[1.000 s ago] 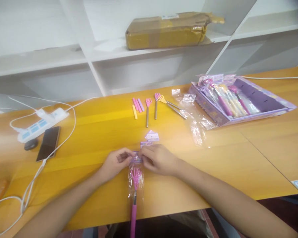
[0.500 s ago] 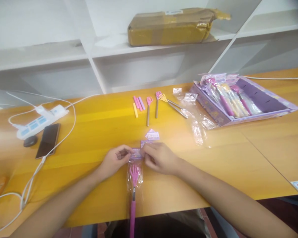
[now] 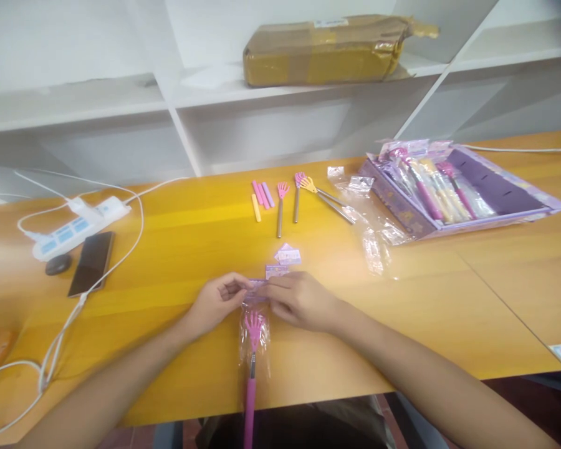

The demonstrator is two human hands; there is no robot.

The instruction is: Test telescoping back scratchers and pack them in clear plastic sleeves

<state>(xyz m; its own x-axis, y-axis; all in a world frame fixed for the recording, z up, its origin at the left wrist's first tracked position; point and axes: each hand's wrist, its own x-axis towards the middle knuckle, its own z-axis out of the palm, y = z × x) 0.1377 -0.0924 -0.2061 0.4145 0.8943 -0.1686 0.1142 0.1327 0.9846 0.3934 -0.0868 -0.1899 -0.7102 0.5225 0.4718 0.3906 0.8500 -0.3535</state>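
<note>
A pink hand-shaped back scratcher [image 3: 251, 386] lies in a clear plastic bag [image 3: 265, 342], its handle reaching past the table's front edge. At the bag's top is a purple printed header card [image 3: 254, 300]. My left hand [image 3: 219, 304] pinches the card's left end between thumb and finger. The fingers of my right hand [image 3: 305, 300] are bent together over its right part, covering much of it. Just beyond lie a purple card [image 3: 275, 270] and a small pile of cards [image 3: 290, 256]. Farther back are unbagged scratchers, pink [image 3: 279, 212] and yellow [image 3: 309, 185], beside several coloured sleeves [image 3: 263, 195].
A purple display box [image 3: 526, 212] with bagged scratchers stands at the back right, loose clear bags [image 3: 371, 249] beside it. On the left are a power strip [image 3: 79, 231], a phone [image 3: 91, 264] and white cables [image 3: 56, 349]. A taped carton [image 3: 322, 53] rests on the shelf.
My right hand's fingers have moved left across the header card and now cover more of it. My left hand keeps its pinch in the same place.
</note>
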